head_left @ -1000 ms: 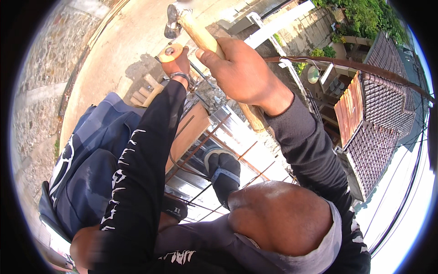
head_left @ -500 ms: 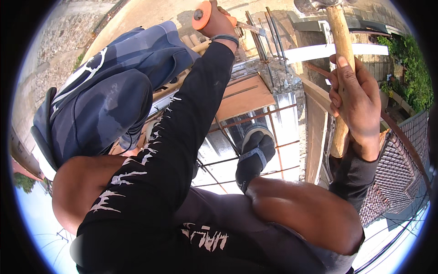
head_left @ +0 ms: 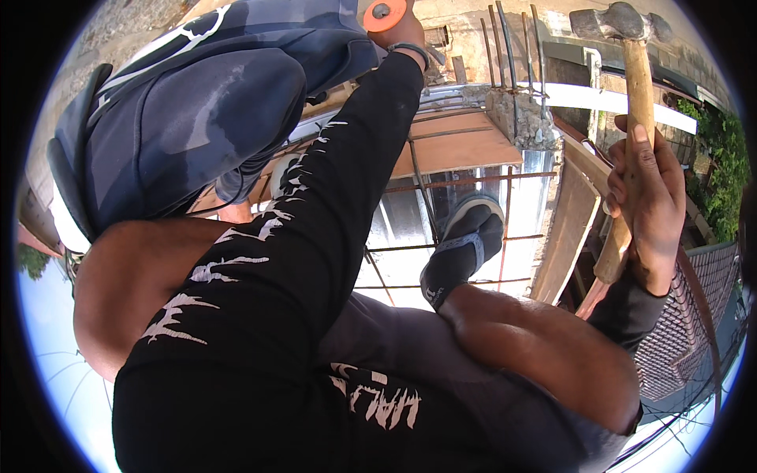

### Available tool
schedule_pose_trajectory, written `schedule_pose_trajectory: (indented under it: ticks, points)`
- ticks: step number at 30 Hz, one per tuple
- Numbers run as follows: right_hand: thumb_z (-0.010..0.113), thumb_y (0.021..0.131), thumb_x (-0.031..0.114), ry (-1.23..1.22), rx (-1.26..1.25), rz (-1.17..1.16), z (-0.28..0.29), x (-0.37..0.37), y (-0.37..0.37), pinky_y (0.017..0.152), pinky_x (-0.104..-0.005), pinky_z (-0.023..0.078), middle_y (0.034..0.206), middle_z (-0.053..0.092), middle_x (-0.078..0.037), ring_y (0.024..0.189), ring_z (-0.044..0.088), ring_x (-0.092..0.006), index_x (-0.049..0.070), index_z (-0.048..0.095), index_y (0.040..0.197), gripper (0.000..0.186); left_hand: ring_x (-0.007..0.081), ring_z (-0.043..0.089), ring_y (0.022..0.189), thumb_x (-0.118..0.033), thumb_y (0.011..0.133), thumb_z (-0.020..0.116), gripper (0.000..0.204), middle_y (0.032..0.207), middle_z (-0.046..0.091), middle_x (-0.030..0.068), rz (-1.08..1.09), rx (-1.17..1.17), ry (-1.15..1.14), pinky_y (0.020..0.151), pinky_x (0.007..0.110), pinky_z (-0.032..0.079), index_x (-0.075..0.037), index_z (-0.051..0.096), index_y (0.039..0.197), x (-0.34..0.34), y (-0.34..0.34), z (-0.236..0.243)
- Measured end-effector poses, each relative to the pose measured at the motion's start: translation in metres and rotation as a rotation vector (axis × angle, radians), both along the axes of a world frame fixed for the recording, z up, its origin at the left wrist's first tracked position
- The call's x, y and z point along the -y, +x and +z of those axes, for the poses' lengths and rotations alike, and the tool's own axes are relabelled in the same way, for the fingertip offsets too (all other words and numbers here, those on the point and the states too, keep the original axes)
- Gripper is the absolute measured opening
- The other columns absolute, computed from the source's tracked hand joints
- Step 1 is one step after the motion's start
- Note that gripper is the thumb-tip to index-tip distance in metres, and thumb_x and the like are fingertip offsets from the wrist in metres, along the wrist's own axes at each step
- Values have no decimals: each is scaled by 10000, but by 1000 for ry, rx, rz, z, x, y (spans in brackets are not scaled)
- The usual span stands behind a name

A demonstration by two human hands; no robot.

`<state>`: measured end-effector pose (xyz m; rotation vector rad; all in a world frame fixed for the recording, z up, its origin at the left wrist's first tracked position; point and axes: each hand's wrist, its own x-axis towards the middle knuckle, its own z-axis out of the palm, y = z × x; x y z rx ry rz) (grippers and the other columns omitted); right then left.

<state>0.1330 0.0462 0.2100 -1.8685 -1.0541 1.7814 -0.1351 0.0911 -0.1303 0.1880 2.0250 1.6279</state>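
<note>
My right hand (head_left: 648, 197) grips the wooden handle of a hammer (head_left: 637, 94) and holds it upright at the right, its steel head at the top edge. My left hand (head_left: 404, 35), on a black sleeve with white print, reaches to the top edge and is shut on a round orange object (head_left: 384, 14); I cannot tell what it is. My bare knees fill the lower middle. One foot in a dark sandal (head_left: 464, 244) stands on a grid of rusty steel bars (head_left: 410, 189).
A person in dark blue clothes (head_left: 197, 118) crouches close at the upper left. Wooden form boards (head_left: 465, 146) and a concrete stub with upright steel rods (head_left: 516, 110) lie ahead. A tiled roof (head_left: 686, 331) lies far below right, with greenery (head_left: 721, 173) beyond.
The view has swung. The hammer has shifted from the top centre to the right edge and now stands upright. My left hand stays stretched out with the orange object.
</note>
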Motion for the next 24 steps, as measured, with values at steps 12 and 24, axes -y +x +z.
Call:
schedule_pose_trajectory:
  ticks: [12,24]
  points:
    - [574,1027,305,81,-1,-57,15,9,-14,432,-195,381,749,537,3,542,472,-43,7,581,989,301,273,679,832,-355,827,804,395,879,704,80,-327,-181,290,768,404,531,-23,648,973,3,64,69]
    - [602,980,292,234,159,1,20,0,17,561,-373,406,607,519,-117,583,491,-177,-63,610,895,365,139,626,693,-142,866,760,167,776,646,34,-831,-188,355,624,289,508,3,676,878,-63,82,165]
